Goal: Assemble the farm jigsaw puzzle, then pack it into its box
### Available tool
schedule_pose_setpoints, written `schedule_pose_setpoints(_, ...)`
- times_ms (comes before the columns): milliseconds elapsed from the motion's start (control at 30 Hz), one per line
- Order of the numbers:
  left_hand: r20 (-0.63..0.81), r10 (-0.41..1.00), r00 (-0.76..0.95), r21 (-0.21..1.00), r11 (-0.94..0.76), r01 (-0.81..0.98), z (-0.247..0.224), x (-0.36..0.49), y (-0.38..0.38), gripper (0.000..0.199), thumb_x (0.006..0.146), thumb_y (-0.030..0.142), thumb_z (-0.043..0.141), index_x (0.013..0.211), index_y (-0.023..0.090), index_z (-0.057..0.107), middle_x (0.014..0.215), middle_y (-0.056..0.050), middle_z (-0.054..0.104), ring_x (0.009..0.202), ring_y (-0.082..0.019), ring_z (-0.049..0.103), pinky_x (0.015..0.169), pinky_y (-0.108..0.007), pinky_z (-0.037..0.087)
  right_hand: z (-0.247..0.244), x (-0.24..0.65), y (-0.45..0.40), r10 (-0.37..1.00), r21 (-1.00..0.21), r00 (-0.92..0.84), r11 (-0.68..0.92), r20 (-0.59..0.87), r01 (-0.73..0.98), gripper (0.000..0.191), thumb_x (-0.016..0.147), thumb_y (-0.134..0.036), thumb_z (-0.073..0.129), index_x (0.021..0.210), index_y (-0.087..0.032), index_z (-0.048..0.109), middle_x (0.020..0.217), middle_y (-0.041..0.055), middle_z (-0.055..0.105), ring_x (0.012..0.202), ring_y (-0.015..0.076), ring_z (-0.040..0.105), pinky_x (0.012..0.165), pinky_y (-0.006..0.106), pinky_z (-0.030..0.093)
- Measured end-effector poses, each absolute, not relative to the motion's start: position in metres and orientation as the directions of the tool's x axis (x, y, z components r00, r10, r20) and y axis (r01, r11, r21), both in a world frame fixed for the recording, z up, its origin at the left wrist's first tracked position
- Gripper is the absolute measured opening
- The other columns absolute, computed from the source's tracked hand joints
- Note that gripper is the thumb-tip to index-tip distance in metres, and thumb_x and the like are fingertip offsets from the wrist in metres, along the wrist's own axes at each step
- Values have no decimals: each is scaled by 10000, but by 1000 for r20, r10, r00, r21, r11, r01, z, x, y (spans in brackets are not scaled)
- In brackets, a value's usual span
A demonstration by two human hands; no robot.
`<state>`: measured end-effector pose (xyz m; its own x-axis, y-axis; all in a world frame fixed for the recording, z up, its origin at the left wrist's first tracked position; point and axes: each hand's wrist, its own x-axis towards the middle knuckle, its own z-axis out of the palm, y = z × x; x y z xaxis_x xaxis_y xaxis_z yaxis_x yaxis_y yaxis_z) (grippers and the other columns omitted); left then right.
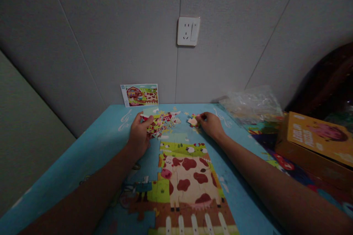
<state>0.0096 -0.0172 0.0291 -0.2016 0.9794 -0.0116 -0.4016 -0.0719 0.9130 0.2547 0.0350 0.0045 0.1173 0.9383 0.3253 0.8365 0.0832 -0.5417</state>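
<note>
Partly joined puzzle (190, 176) with a brown-spotted cow covers the near middle of the blue desk (99, 143), whose surface shows along its left edge. Orange box (320, 132), lettering blurred, sits by the right edge. Left fingers (149, 121) grip loose pieces (157, 126); right fingers (204, 115) pinch one pale piece (192, 121) near the far edge.

- Near us on the table (102, 139): a part-built jigsaw (190, 176).
- Beyond it, we see loose pieces (157, 126), a picture card (141, 95) far left.
- Right: the puzzle box (320, 134), a plastic bag (253, 104) beyond.
</note>
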Motion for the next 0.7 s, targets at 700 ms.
schedule_pose_setpoints(700, 230, 936, 267, 968, -248, 35, 19, 19, -35, 187, 736, 339, 678, 794, 182, 593, 607, 33, 579, 528, -112, 508, 514, -213, 390, 22, 201, -20, 873, -837, -234, 480, 428, 262, 327, 848, -421, 552, 632, -198, 450, 611, -41, 398, 596, 109, 367, 572, 257, 301)
